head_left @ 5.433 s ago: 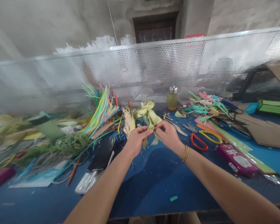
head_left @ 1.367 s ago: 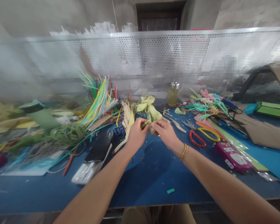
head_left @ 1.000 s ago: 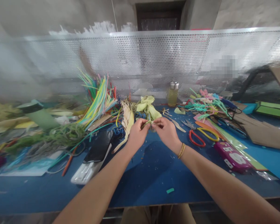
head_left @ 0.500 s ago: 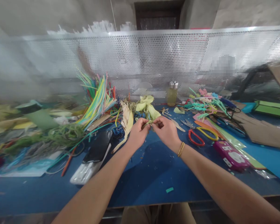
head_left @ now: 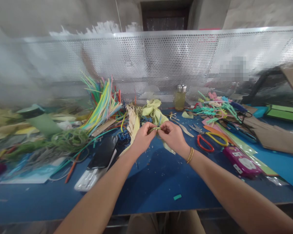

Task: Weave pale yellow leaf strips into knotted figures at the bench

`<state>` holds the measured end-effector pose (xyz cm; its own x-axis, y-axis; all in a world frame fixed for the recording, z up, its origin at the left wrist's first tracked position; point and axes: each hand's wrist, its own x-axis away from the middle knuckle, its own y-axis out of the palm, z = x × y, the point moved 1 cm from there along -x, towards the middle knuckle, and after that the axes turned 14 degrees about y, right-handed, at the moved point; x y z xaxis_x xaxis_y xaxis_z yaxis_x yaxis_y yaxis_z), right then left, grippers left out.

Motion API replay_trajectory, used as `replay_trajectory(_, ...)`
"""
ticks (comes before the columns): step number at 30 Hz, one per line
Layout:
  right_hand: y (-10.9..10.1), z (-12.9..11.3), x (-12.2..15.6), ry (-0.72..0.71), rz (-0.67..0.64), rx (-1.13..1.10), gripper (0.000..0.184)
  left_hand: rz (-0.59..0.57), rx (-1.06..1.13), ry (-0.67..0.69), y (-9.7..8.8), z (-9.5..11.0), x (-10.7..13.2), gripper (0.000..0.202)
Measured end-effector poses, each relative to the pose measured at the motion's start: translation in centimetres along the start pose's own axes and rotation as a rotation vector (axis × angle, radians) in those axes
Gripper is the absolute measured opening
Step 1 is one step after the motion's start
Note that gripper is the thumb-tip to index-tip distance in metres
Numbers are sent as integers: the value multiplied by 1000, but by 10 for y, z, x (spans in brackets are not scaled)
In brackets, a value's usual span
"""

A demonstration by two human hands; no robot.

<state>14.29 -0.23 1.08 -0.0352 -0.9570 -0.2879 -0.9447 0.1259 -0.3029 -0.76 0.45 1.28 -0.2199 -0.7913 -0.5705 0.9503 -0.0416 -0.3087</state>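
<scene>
My left hand [head_left: 144, 136] and my right hand [head_left: 174, 136] meet over the middle of the blue table, both closed in a pinch. Between their fingertips runs a narrow, rolled strip of pale green, husk-like material [head_left: 154, 129]. A loose pale green flap [head_left: 170, 149] hangs below my right hand. Just beyond the fingers lies a crumpled pale green leaf-like piece [head_left: 152, 108], with some blue strands by it. Left of my left hand is a long cream husk-like strip [head_left: 134, 125], its lower end partly behind my forearm.
Red-and-yellow-handled scissors [head_left: 206, 143] and a purple case [head_left: 241, 162] lie to the right. A glass jar [head_left: 180, 99] stands at the back. A black phone [head_left: 103, 152], a bundle of coloured pipe cleaners [head_left: 104, 104] and green cord [head_left: 69, 139] are left. A perforated metal panel [head_left: 161, 61] bounds the table.
A pale green flap now shows below my right hand where bare table was visible before. The pinched strip lies straighter between my fingertips. Both hands remain in nearly the same place.
</scene>
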Motion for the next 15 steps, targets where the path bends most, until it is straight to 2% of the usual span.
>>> replay_trajectory(4, 2, -3, 4, -43, -80, -41, 7, 65, 9, -43, -2, -2, -1, 10)
replay_trajectory(10, 1, -3, 6, -43, 34, 43, 3, 35, 139, -67, 3, -7, 1, 12)
replay_trajectory(15, -1, -1, 3, -15, 37, 39, 4, 12, 187, -67, 3, -5, 1, 17)
